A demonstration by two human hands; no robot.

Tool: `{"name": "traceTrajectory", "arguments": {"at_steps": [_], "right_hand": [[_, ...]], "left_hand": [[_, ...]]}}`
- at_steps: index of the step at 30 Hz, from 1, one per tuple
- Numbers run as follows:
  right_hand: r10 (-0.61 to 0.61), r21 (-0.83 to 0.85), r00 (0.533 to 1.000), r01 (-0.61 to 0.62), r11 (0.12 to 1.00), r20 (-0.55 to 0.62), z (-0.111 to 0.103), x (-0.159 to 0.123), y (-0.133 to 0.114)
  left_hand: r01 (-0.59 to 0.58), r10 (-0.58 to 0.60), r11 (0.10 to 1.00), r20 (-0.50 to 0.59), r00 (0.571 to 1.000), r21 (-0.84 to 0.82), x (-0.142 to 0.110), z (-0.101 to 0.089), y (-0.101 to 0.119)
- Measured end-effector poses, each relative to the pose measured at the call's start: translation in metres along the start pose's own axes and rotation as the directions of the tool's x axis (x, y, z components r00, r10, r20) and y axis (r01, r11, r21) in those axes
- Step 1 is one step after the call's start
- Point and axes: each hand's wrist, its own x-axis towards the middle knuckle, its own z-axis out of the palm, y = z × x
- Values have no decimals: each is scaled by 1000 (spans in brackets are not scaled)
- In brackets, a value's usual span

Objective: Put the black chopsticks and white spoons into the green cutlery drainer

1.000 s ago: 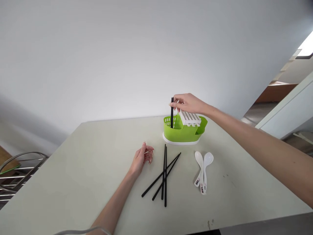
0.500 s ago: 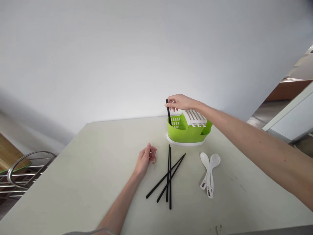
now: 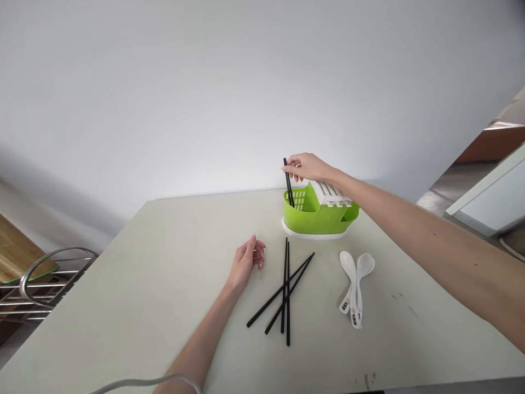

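My right hand [image 3: 307,167] reaches across to a green cutlery caddy [image 3: 319,218] with a white slotted insert [image 3: 333,193]. Its fingers pinch the top of a black chopstick [image 3: 289,183] that stands tilted in the caddy's left compartment. My left hand [image 3: 247,262] rests on the table with fingers loosely curled and nothing in them. Just right of it lie several black chopsticks [image 3: 285,290], crossed in a loose bundle. Two white spoons [image 3: 354,284] lie side by side further right.
The pale table [image 3: 123,306] ends at a white wall behind the caddy. A metal wire rack [image 3: 36,284] stands off the table's left edge. A cable [image 3: 135,384] crosses the near edge by my left arm.
The chopstick in my right hand has tipped from upright to leaning, its lower end deeper in the caddy. My left hand has stayed put; the view has shifted slightly.
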Motion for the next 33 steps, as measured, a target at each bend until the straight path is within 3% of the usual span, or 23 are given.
{"name": "traceTrajectory", "arguments": {"at_steps": [9,15,21,25,28,30,33], "right_hand": [[63,-7,996,-64,998,-56,4,2,-3],[83,-96,996,-84,992,-19,8,7,-3],[139,-172,988,-149,974,-70,6,1,-13],[-10,-289,973,-58,956,-229,-4,-17,-30],[-179,-358,947,76,931,-265,-11,-43,-48],[-276,-394,938,176,902,-211,-13,-67,-60],[-397,-438,918,356,825,-4,-5,-106,-72]], "left_hand": [[7,-7,1000,-2,1000,26,-1,-1,0],[6,-7,1000,10,1000,23,-2,0,2],[11,-11,1000,8,1000,17,-3,1,5],[-1,1,1000,8,1000,23,-2,1,4],[-10,10,999,9,1000,38,-1,0,2],[-13,13,999,5,1000,49,0,0,1],[-18,18,997,2,1000,70,1,-1,-1]]}}
